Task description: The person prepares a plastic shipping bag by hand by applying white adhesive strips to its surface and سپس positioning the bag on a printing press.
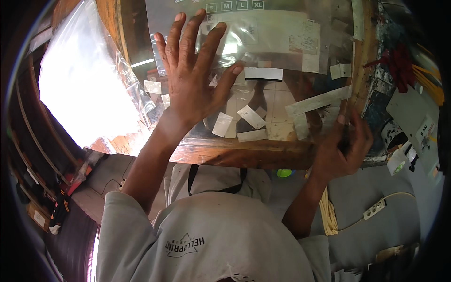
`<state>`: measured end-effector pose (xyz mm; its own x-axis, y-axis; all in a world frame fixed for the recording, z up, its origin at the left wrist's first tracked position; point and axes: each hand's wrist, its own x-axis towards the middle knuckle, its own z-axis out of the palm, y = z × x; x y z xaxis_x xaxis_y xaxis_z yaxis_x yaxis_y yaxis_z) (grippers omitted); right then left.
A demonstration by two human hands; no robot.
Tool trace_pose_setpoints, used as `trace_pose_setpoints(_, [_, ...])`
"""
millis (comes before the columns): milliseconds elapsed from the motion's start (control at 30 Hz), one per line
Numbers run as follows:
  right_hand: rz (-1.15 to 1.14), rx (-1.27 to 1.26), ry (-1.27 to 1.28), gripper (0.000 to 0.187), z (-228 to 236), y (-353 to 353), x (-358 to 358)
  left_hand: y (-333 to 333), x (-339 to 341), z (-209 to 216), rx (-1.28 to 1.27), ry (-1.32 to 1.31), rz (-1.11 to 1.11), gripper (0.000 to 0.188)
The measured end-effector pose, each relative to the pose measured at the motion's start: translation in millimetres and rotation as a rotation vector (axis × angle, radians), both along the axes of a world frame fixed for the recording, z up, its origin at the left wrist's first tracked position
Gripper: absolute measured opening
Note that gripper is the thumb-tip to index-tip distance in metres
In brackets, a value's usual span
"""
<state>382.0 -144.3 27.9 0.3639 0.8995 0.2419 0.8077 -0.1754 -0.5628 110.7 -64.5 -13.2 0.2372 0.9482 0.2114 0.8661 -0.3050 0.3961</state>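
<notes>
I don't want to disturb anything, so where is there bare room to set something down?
A strip of wooden front rail looks bare, below the paper scraps, between left forearm and right hand. So does grey floor between the coiled cord and power strip. The see-through tabletop is crowded with scraps and clear plastic.

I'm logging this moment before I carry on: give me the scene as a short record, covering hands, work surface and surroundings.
Left hand: palm down, fingers spread, on clear plastic
Right hand: fingers curled, near the long strip; whether it grips anything is unclear
Table: wood frame around a see-through top
On the top: several short pale pieces, scattered at angles
Left side: bright plastic, washed out by glare
Right side: red bundle
Lower right: power strip on a cord
</notes>
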Motion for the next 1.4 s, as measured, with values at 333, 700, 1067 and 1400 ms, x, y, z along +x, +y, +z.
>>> trace_pose_setpoints(333, [-0.136, -0.128, -0.061, 0.035, 1.6, -22.1, 9.6, -45.7, 5.4, 24.3, -0.146, -0.175, -0.142, 0.039])
trace_pose_setpoints(700, [0.33, -0.104, 0.24, 0.047, -20.9, -0.9, -60.5, -71.6, 63.1, 52.2, -0.574, -0.641, 0.38, 0.045])
trace_pose_setpoints(1067, [0.483, -0.013, 0.347, 0.056, -34.2, 13.5, -72.7, -67.9, 60.7, 60.9, -0.857, -0.972, 0.639, 0.041])
trace_pose_setpoints(1400, [0.497, 0.051, 0.235, 0.052, -41.8, 15.9, -74.8, -55.6, 68.7, 74.7, -0.884, -0.874, 0.76, 0.043])
